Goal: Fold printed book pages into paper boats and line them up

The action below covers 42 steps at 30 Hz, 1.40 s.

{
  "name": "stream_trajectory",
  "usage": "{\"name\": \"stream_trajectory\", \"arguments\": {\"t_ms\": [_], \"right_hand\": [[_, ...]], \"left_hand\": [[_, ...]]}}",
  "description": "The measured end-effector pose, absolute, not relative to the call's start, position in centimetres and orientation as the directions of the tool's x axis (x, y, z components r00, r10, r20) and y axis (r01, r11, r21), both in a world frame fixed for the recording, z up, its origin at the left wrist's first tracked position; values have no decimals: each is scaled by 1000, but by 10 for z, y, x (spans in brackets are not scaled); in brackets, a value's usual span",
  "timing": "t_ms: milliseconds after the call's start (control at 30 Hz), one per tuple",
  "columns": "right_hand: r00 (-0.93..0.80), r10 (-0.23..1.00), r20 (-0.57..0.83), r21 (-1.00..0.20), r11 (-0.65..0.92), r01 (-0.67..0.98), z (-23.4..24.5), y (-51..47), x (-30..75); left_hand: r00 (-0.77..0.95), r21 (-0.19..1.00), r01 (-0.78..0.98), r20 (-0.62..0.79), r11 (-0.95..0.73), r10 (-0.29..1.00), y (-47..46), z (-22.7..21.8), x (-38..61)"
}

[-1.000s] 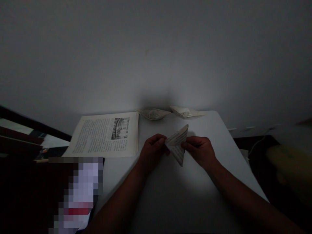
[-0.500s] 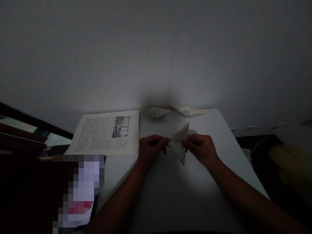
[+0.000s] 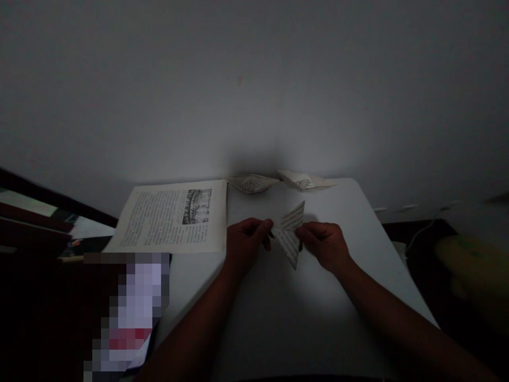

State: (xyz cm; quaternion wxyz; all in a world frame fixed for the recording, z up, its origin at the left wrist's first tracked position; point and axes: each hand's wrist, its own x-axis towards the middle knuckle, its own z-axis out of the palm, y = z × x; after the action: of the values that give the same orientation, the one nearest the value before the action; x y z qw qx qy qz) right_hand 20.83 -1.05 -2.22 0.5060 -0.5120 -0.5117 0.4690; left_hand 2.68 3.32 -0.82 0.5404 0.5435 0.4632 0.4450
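Note:
Between my hands, above the white table, is a folded paper piece (image 3: 291,232) covered in printed text, with two pointed ends, one up and one down. My left hand (image 3: 249,237) pinches its left corner between thumb and fingers. On the opposite side, my right hand (image 3: 323,242) grips the paper near the middle of its right edge, the thumb in front. The fingers behind the paper are partly hidden. Beyond the hands, two folded paper boats stand along the back edge: a left boat (image 3: 252,183) and a right boat (image 3: 305,181).
Left on the table (image 3: 366,249) lies an open book (image 3: 159,223) with printed text and a picture. A blurred-out, pixelated object (image 3: 137,302) is at the lower left. A grey wall (image 3: 254,95) rises directly behind the table. A yellowish object (image 3: 473,270) sits in the dark at right.
My right hand and the folded paper have shifted slightly left, and the paper's face has turned a little more toward me. Both hands keep their hold.

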Motion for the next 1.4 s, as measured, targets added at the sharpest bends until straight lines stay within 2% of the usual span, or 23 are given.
{"name": "stream_trajectory", "arguments": {"t_ms": [267, 333, 433, 633, 767, 967, 1200, 1300, 1400], "right_hand": [[39, 998, 57, -997, 55, 50, -22, -12, 211], [33, 998, 55, -997, 54, 48, -21, -12, 210], [31, 998, 62, -997, 61, 41, -21, -12, 209], [-27, 998, 65, -998, 64, -29, -20, -12, 207], [-54, 996, 66, -998, 65, -6, -17, -13, 205], [19, 999, 35, -998, 34, 51, -12, -15, 202], [-31, 999, 41, -999, 41, 12, -15, -13, 204], [-118, 991, 54, -996, 63, 69, -15, -13, 202], [-132, 989, 71, -980, 94, 175, -13, -15, 202]], "left_hand": [[330, 995, -64, -49, 74, 943, 34, -14, 27], [374, 996, -26, -69, 85, 925, 32, -15, 27], [418, 995, 95, -44, 4, 907, 29, -15, 27], [369, 989, 111, 50, -97, 928, 28, -13, 25], [374, 992, 104, 28, -72, 927, 28, -9, 25], [412, 994, 110, -18, -30, 911, 29, -10, 26], [378, 990, 120, 28, -80, 925, 26, -10, 27], [318, 991, 104, 44, -82, 947, 27, -11, 26], [301, 995, 75, 34, -59, 953, 29, -12, 25]]}}
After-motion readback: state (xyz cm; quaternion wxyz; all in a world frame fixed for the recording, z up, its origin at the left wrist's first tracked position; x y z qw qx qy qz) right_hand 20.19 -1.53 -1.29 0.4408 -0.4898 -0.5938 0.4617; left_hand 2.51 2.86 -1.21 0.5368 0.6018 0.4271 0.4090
